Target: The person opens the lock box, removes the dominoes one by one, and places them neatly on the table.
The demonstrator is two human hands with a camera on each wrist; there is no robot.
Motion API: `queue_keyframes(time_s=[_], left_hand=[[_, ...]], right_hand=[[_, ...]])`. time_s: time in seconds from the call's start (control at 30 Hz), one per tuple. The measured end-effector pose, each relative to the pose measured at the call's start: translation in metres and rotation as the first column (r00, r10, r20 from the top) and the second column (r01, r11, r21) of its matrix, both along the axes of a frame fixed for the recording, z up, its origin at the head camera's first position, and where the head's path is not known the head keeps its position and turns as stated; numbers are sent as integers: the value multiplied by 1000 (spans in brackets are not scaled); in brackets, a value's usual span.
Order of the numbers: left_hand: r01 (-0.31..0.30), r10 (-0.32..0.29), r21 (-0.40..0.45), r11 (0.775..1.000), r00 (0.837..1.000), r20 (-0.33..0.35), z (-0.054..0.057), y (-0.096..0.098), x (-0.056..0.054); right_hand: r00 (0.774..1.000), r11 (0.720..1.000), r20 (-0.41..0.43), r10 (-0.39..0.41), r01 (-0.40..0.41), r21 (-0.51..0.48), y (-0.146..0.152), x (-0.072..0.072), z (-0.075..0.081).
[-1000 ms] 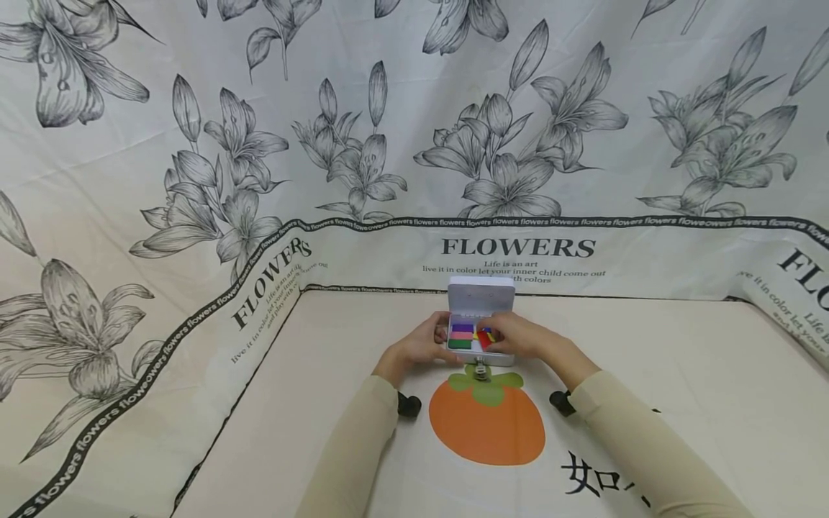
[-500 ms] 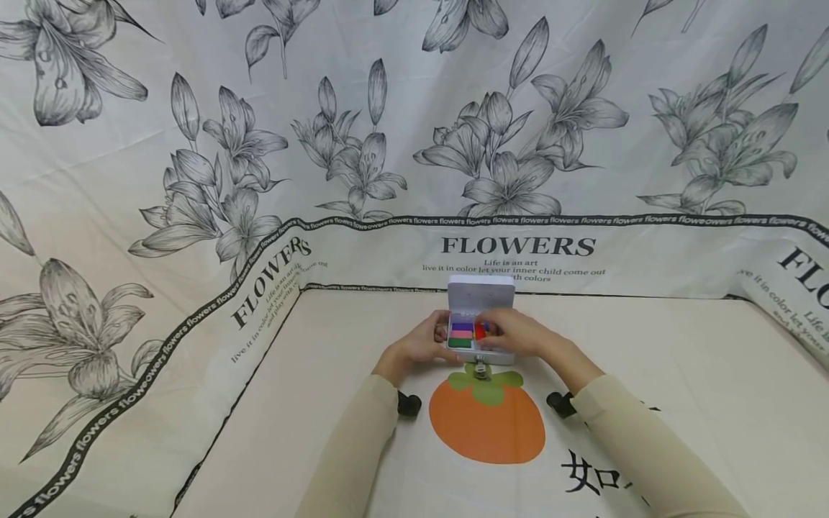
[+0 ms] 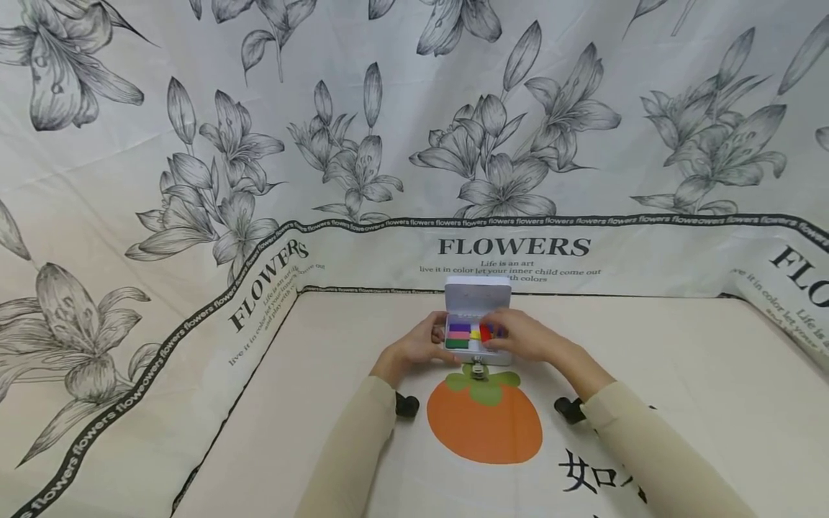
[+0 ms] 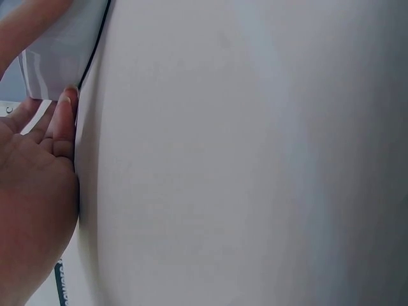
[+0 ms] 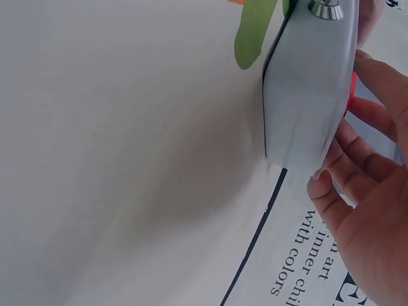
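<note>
The surface [image 3: 648, 345] is flat and pale. It bears an orange fruit print [image 3: 484, 428] with green leaves [image 3: 484, 392]. Black characters [image 3: 586, 473], partly hidden, are located right of the print, toward the near side. One box [image 5: 309, 89] rests upright near the far edge, lid [image 3: 477, 296] raised at the rear, clasp [image 3: 478, 370] facing the near side, directly behind the print.

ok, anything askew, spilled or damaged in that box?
Just one thing: the red rectangular block sits askew at the fingertips of the right hand, while the purple block, pink block and green block lie in a neat column in the open white hinged box. Probably just being handled. No spill or damage visible.
</note>
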State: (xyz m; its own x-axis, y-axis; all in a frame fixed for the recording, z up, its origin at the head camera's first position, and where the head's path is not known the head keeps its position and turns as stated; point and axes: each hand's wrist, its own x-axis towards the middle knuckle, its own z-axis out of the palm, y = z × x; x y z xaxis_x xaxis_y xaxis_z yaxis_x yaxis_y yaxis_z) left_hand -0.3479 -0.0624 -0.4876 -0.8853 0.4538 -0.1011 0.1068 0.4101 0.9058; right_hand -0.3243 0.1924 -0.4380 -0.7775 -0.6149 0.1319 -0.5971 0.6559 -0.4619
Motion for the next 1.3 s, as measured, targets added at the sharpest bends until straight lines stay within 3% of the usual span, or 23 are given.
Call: queue_keyframes(time_s=[0.57, 0.87, 1.3], left_hand=[[-8, 8, -12, 1000, 1000, 0, -1, -1, 1], [14, -14, 6, 1000, 1000, -13, 0, -1, 1], [7, -7, 13, 1000, 1000, -7, 0, 0, 2]], right_hand=[[999, 996, -2, -49, 49, -77, 25, 16, 20], [990, 985, 24, -137, 139, -97, 42, 21, 20], [975, 973, 67, -210, 215, -86, 65, 16, 11]])
